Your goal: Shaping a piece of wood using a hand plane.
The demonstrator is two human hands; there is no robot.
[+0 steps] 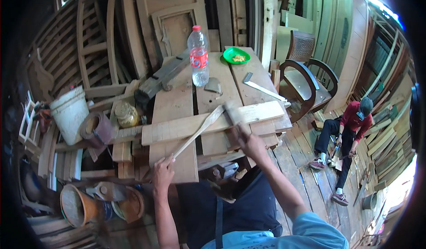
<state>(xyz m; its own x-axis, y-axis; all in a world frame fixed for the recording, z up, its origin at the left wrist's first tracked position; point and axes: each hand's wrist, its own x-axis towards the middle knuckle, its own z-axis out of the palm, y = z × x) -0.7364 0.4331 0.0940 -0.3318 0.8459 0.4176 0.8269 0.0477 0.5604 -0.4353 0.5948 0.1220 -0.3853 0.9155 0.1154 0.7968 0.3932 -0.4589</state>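
Observation:
My left hand (164,171) is closed on the narrow end of a slim, pale wooden piece (199,131), whose wider, flattened far end lies over a light board (168,131) across the wooden bench (171,160). My right hand (248,142) grips a dark, flat tool (234,116), blurred, whose far part is beside or on the wooden piece's wide end; I cannot tell if they touch. A metal square (264,90), a grey lump (213,86), a plastic water bottle (199,73) and a green dish with small yellowish bits (231,51) are farther back on the bench.
A white bucket (69,113), tape-like roll (95,124) and jar (126,115) crowd the left. An orange bucket (73,213) is low left. A wooden chair (301,49) stands back right. Another person (357,120) sits on the plank floor (293,169) at right, among stacked boards (386,151).

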